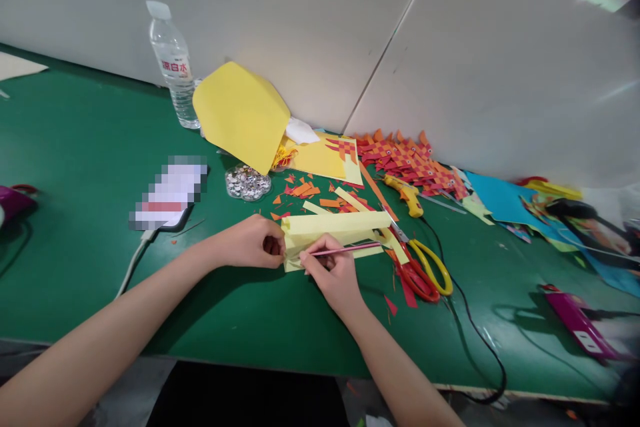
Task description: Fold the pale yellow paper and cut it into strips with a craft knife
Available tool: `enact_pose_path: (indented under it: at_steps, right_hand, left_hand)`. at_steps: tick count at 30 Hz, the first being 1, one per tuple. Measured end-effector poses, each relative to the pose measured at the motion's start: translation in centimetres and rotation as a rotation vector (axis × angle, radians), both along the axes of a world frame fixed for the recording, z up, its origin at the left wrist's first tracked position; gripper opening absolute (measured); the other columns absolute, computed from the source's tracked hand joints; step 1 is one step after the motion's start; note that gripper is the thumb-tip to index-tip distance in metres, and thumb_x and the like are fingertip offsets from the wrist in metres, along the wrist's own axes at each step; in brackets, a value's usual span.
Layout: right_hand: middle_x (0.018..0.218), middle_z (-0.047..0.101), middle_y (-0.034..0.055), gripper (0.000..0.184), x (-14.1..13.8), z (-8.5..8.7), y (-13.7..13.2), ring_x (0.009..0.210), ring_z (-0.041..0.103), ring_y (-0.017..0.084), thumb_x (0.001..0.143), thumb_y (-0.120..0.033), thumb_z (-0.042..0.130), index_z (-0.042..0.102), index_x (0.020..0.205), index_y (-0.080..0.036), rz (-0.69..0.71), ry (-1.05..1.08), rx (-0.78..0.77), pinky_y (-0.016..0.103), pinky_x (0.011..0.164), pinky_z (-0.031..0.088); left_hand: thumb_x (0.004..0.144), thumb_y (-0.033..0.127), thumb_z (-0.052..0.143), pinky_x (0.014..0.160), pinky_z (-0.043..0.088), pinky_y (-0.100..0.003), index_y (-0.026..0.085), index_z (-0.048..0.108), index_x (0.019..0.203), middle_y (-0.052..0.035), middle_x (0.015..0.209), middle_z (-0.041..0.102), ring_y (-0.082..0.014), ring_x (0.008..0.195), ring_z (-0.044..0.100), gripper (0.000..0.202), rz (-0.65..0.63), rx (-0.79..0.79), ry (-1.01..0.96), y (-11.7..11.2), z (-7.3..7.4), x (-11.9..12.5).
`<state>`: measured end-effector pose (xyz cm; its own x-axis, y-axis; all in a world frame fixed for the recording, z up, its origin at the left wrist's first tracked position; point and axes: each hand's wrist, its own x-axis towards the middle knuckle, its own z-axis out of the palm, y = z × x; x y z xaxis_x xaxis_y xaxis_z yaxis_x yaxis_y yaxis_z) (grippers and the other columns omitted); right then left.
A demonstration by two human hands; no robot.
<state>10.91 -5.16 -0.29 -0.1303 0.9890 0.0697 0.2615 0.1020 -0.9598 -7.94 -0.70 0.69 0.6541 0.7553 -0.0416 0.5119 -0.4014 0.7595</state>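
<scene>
A folded sheet of pale yellow paper (330,221) lies on the green table in front of me. My left hand (253,242) is closed at the paper's left end, its fingertips pinching the edge. In my right hand (333,273) is a slim pink pencil (357,248), its tip down at the paper's lower left part. Scissors with red and yellow handles (433,270) rest just right of the paper. Pale yellow strips (353,199) and orange and red scraps (305,190) are scattered behind it.
A phone (173,193) on a cable lies left, near a water bottle (173,70). A box of googly eyes (247,182), yellow card (243,110), woven red-orange paper fish (405,160) and a yellow glue gun (407,195) sit behind. A purple power strip (583,323) is right.
</scene>
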Motion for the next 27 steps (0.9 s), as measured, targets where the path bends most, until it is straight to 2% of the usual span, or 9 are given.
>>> enact_pose_path:
  at_steps: [7,27]
  right_hand:
    - [0.059,0.054,-0.0030,0.013,0.06,-0.20,0.12,0.052,0.056,0.013,0.073,-0.024,0.062,0.052,0.065,-0.020,0.020,-0.025,0.009,0.024,0.052,0.046]
    - [0.057,0.051,-0.0036,0.013,0.07,-0.22,0.09,0.052,0.053,0.012,0.073,-0.021,0.060,0.050,0.064,-0.020,0.014,-0.056,0.062,0.023,0.050,0.043]
  left_hand:
    - [0.067,0.017,0.058,0.049,0.037,-0.016,0.015,0.064,0.069,0.0017,0.062,0.061,-0.0072,0.052,0.052,0.007,-0.012,-0.003,0.004,0.03,0.01,-0.03]
    - [0.067,0.017,0.059,0.049,0.037,-0.016,0.014,0.064,0.068,0.0017,0.062,0.061,-0.0076,0.052,0.052,0.006,-0.007,0.005,0.024,-0.07,0.19,0.10]
